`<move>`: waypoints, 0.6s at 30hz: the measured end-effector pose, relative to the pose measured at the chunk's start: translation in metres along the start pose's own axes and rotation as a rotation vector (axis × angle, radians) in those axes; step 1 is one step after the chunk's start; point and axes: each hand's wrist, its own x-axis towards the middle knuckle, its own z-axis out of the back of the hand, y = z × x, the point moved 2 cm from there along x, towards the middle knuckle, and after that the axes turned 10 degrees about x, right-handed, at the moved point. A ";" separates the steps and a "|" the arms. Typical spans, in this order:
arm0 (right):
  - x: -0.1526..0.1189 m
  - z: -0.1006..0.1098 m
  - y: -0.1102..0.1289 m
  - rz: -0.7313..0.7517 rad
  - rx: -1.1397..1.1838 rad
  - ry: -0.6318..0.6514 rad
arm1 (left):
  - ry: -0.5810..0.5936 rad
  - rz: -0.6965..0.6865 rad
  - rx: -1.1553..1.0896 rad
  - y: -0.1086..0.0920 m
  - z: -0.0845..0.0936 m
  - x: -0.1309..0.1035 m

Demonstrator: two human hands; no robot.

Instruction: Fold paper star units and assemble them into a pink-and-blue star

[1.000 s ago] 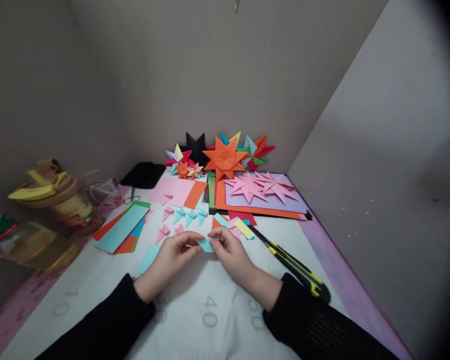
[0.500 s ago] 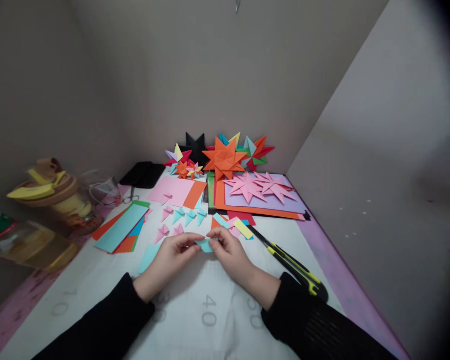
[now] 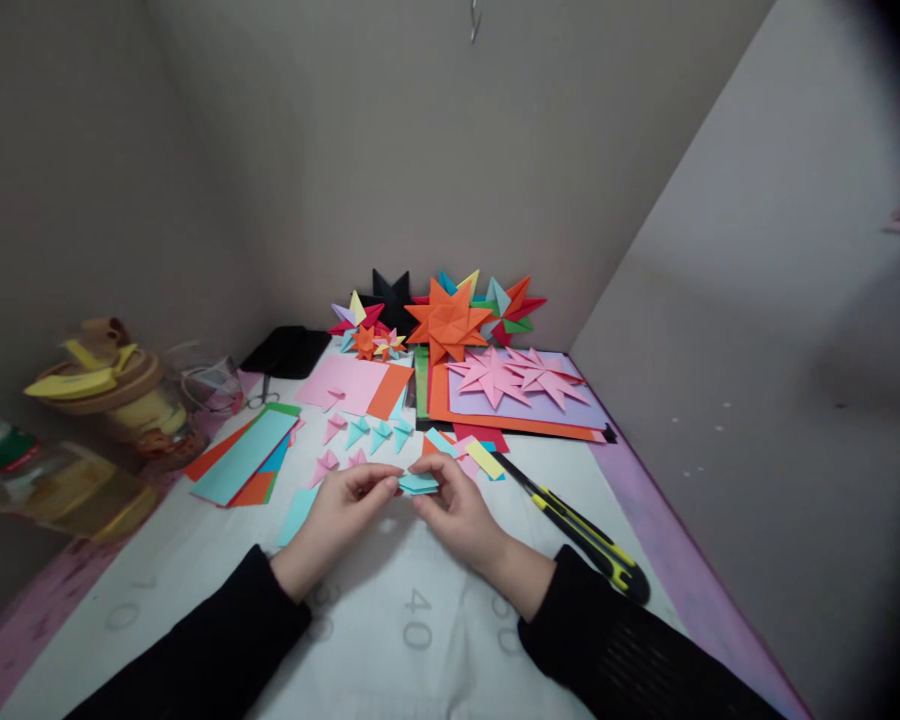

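Fingers: left hand and right hand both grasp one small blue paper.
Change: the right hand's thumb, over the paper's front half a second ago, now sits lower, baring stacked edges.
Blue paper: folded in layers, narrow, held above the tabletop near its middle.
Beyond: folded pieces; cutter toward the right edge, strips toward the left; stars along the far edge.

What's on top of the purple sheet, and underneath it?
Pink paper stars lie on the purple sheet; an orange sheet shows beneath its edges. What the purple paper covers is hidden.
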 end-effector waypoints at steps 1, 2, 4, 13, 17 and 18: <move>0.000 0.000 0.000 0.001 0.016 -0.004 | 0.002 -0.004 -0.007 0.000 0.000 0.000; 0.000 0.000 0.000 0.002 0.033 -0.006 | 0.003 -0.007 -0.009 -0.001 0.000 0.000; 0.001 0.000 0.000 0.004 0.069 -0.003 | -0.001 -0.013 -0.004 -0.002 0.000 -0.001; 0.004 -0.004 0.002 0.002 0.180 -0.006 | -0.036 -0.037 0.040 -0.001 -0.001 0.000; 0.005 -0.003 -0.003 -0.064 0.182 -0.050 | -0.055 -0.065 0.066 0.001 -0.004 -0.002; 0.005 -0.002 -0.004 -0.084 0.200 -0.062 | -0.063 -0.075 0.073 0.001 -0.004 -0.002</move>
